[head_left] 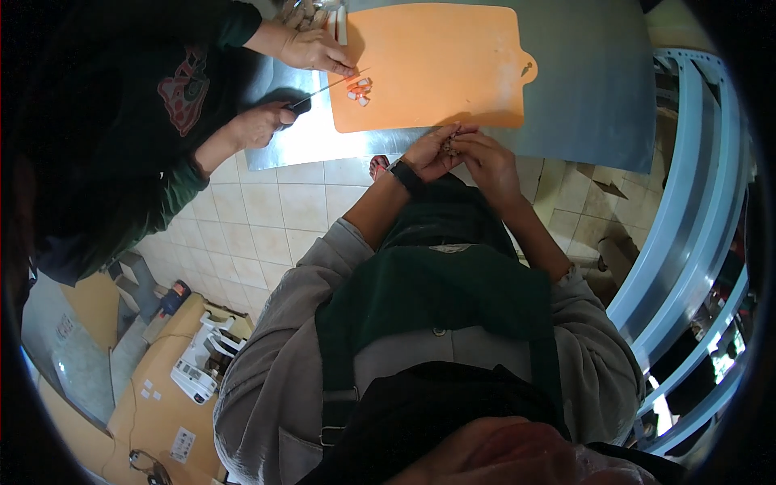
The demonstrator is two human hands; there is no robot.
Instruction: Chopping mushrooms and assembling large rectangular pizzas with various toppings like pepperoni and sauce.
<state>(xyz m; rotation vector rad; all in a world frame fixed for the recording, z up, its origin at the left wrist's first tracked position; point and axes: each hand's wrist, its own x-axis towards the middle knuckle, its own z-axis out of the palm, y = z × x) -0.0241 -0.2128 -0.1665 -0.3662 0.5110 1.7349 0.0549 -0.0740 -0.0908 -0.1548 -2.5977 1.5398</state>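
Observation:
At the near edge of the orange cutting board (436, 73), my left hand (428, 155) and my right hand (491, 168) meet in front of my apron. Between their fingers is a small brownish, speckled thing (449, 146); its kind cannot be made out. Both hands are closed about it, the right one pinching from its side. To the left a co-worker holds a knife (311, 97) in one hand and steadies food with the other. Several small orange-and-white pieces, like cut crab stick (359, 91), lie by the blade on the board.
Under the board is a metal table (590, 89). Whole white-and-red sticks (341, 26) and pale brown pieces (301, 14) lie at its far left. A light blue metal rack (687, 202) stands close on my right. A white machine (202, 360) sits at the lower left.

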